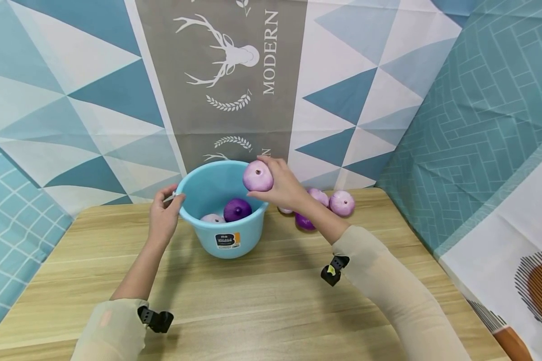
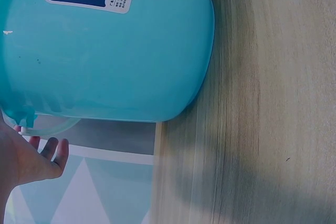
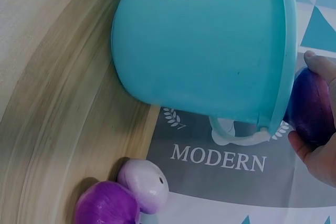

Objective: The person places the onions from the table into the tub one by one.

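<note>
My right hand (image 1: 283,183) grips a pale purple onion (image 1: 258,176) just above the right rim of a light blue bucket (image 1: 228,240). In the right wrist view, the held onion (image 3: 311,106) looks darker, with fingers and thumb around it. My left hand (image 1: 161,214) holds the bucket's left rim beside the handle joint; in the left wrist view its fingers curl near the white handle (image 2: 50,128). Inside the bucket lie a dark purple onion (image 1: 237,209) and a paler one (image 1: 213,218), partly hidden by the wall.
Several more onions sit right of the bucket, among them a pale one (image 1: 342,203) and a dark purple one (image 1: 304,222), partly behind my right forearm. The wooden table (image 1: 253,306) meets a patterned cloth backdrop (image 1: 226,110) behind the bucket.
</note>
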A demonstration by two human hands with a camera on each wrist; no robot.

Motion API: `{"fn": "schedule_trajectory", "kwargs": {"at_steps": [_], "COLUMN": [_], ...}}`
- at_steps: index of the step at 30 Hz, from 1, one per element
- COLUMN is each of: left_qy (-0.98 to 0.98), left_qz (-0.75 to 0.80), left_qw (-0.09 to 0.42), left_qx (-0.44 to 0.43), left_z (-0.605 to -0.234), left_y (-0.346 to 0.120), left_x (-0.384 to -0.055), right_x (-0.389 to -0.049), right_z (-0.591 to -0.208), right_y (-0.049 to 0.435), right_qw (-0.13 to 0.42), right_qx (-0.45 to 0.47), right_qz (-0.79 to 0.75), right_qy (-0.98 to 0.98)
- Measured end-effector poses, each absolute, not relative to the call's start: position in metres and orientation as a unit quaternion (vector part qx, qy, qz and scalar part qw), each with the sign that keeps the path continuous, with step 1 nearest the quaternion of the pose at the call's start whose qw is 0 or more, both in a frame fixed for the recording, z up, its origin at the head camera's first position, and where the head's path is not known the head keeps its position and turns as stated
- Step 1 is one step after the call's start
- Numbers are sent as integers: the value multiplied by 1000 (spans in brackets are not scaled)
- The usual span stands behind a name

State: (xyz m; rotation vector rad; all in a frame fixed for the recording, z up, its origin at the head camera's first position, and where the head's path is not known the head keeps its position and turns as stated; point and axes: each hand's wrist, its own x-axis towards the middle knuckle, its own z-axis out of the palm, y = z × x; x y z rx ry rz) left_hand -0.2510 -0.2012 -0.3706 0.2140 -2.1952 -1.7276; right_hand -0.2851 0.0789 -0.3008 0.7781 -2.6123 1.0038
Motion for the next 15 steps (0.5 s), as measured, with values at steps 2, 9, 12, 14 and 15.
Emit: {"fn": "schedule_trajectory", "kwargs": {"at_steps": [2, 9, 12, 14, 15], "left_qy": [-773, -778, -779, -779, -779], "left_qz": [-607, -602, -603, -602, -603], "left_qw": [169, 164, 161, 161, 160], "left_qx": [76, 70, 69, 68, 68], "left_z": [-370, -370, -369, -369, -369], "left_y": [-201, -203, -203, -203, -203], "left_x": [-251, -250, -250, -249, -249], "right_x": [-285, -284, -283, -283, -283], "right_z": [-300, -300, -300, -301, -301], "right_y": [77, 68, 65, 62, 61], "right_qw": [111, 92, 91, 89, 87], "right_qx": [266, 268, 267, 266, 266], "right_qz": [340, 341, 343, 344, 344], "right_qy": [-895, -896, -896, -896, -896]}}
